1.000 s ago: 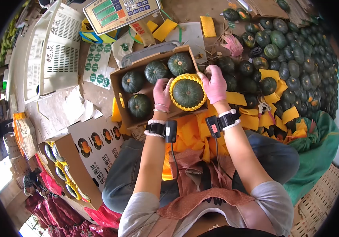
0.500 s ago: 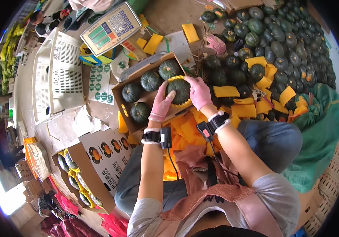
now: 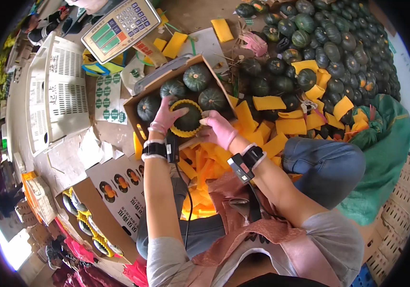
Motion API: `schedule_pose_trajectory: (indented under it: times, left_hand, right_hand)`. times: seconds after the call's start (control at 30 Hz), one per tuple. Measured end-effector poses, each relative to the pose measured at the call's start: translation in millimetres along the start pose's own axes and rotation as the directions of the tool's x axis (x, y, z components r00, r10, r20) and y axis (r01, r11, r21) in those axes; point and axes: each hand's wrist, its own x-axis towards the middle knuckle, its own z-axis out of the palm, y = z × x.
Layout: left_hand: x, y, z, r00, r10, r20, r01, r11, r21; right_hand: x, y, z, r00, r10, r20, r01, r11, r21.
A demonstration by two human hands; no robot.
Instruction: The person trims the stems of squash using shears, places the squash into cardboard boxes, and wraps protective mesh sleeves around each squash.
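A dark green pumpkin has a scalloped yellow foam net around its edge. It is in the near part of an open cardboard box. My left hand, in a pink glove, grips its left side, thumb over the top. My right hand, also pink-gloved, is closed at the right rim, with fingertips against the net. Around it in the box are a pumpkin at far left, one at the back and one at right. My left hand hides part of the box's near left.
Yellow foam pieces lie in front of me and to the right. A large pumpkin heap fills the back right. A scale and a white crate stand at left. Another packed box is near my left knee.
Both hands have moved the netted pumpkin left and nearer to me within the box. A pumpkin now shows on the right where it was. The view has shifted slightly.
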Motion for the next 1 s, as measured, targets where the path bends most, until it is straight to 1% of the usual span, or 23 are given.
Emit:
schedule_pose_trajectory:
  times: [0.03, 0.07, 0.1, 0.13, 0.17, 0.2, 0.23, 0.27, 0.33, 0.4, 0.43, 0.47, 0.5, 0.53, 0.57, 0.6, 0.63, 0.67, 0.77, 0.83, 0.87, 0.93, 1.0]
  left_hand:
    - [0, -19, 6, 0.997, -0.003, -0.077, 0.001, 1.0, -0.031]
    - [-1, -29, 9, 0.988, -0.014, -0.156, 0.004, 0.998, -0.061]
    - [-17, -8, 5, 0.996, 0.033, -0.081, -0.022, 0.991, 0.13]
    - [-18, -12, 5, 0.986, 0.127, -0.111, -0.083, 0.938, 0.336]
    - [-31, -1, 9, 0.968, 0.161, -0.193, -0.01, 0.793, 0.609]
    - [-40, 20, 17, 0.939, 0.221, -0.263, 0.093, 0.574, 0.813]
    - [-44, 37, 26, 0.936, 0.034, -0.351, 0.275, 0.551, 0.788]
    - [-46, 18, 39, 0.931, 0.062, -0.36, 0.241, 0.636, 0.733]
    - [-52, -1, 46, 0.92, 0.154, -0.36, 0.132, 0.745, 0.654]
    - [-59, -7, 44, 0.866, 0.333, -0.373, -0.024, 0.774, 0.633]
    - [-64, 9, 49, 0.815, 0.422, -0.398, -0.011, 0.698, 0.716]
    - [-82, 54, 58, 0.843, 0.23, -0.486, 0.081, 0.839, 0.539]
    - [-91, 73, 72, 0.827, 0.17, -0.536, 0.034, 0.936, 0.35]
    - [-102, 87, 86, 0.892, 0.089, -0.443, -0.059, 0.995, 0.081]
    - [-113, 103, 102, 0.932, 0.056, -0.358, -0.127, 0.975, -0.18]
    - [-120, 107, 118, 0.919, 0.149, -0.364, -0.231, 0.954, -0.193]
    - [-129, 115, 128, 0.868, 0.243, -0.433, -0.313, 0.945, -0.097]
    - [-142, 123, 131, 0.918, 0.159, -0.363, -0.224, 0.964, -0.143]
    - [-166, 129, 137, 0.913, 0.164, -0.374, -0.334, 0.826, -0.454]
    - [-184, 136, 137, 0.912, 0.229, -0.34, -0.396, 0.704, -0.59]
    - [-189, 135, 138, 0.905, 0.245, -0.349, -0.4, 0.769, -0.499]
    - [-194, 132, 139, 0.887, 0.284, -0.364, -0.4, 0.866, -0.301]
    - [-201, 137, 144, 0.854, 0.292, -0.431, -0.431, 0.861, -0.271]
  right_hand:
    - [0, -4, -12, 0.992, -0.123, 0.018, 0.123, 0.95, -0.287]
    - [0, -9, -25, 0.971, -0.226, 0.073, 0.229, 0.808, -0.543]
    - [-11, -27, -46, 0.917, -0.39, -0.088, 0.173, 0.584, -0.793]
    - [-24, -52, -73, 0.799, -0.58, -0.158, 0.037, 0.31, -0.95]
    - [-21, -55, -98, 0.69, -0.711, -0.136, -0.065, 0.126, -0.99]
    - [-17, -60, -115, 0.732, -0.651, -0.2, -0.284, -0.025, -0.958]
    - [-5, -57, -132, 0.774, -0.571, -0.273, -0.432, -0.161, -0.888]
    - [6, -55, -144, 0.806, -0.501, -0.315, -0.471, -0.22, -0.854]
    - [22, -44, -177, 0.878, -0.434, -0.202, -0.357, -0.312, -0.881]
    - [20, -49, -178, 0.844, -0.492, -0.213, -0.337, -0.178, -0.924]
    - [10, -54, -159, 0.757, -0.621, -0.201, -0.291, -0.046, -0.956]
    - [-12, -59, -131, 0.656, -0.725, -0.211, -0.222, 0.082, -0.972]
    - [-35, -59, -107, 0.628, -0.777, -0.043, -0.003, 0.053, -0.999]
    - [-56, -55, -85, 0.566, -0.816, 0.118, 0.214, 0.008, -0.977]
    - [-72, -50, -69, 0.564, -0.77, 0.298, 0.394, -0.067, -0.917]
    - [-85, -46, -55, 0.522, -0.71, 0.473, 0.562, -0.132, -0.817]
    - [-97, -38, -43, 0.534, -0.679, 0.503, 0.617, -0.094, -0.781]
    - [-109, -32, -36, 0.548, -0.647, 0.53, 0.663, -0.05, -0.747]
    - [-136, -24, -36, 0.66, -0.529, 0.533, 0.751, 0.448, -0.485]
    - [-148, -21, -39, 0.673, -0.486, 0.558, 0.701, 0.66, -0.27]
    - [-154, -22, -39, 0.674, -0.467, 0.572, 0.65, 0.743, -0.158]
    - [-160, -18, -37, 0.645, -0.506, 0.572, 0.746, 0.58, -0.328]
    - [-159, -16, -40, 0.606, -0.537, 0.587, 0.795, 0.411, -0.445]
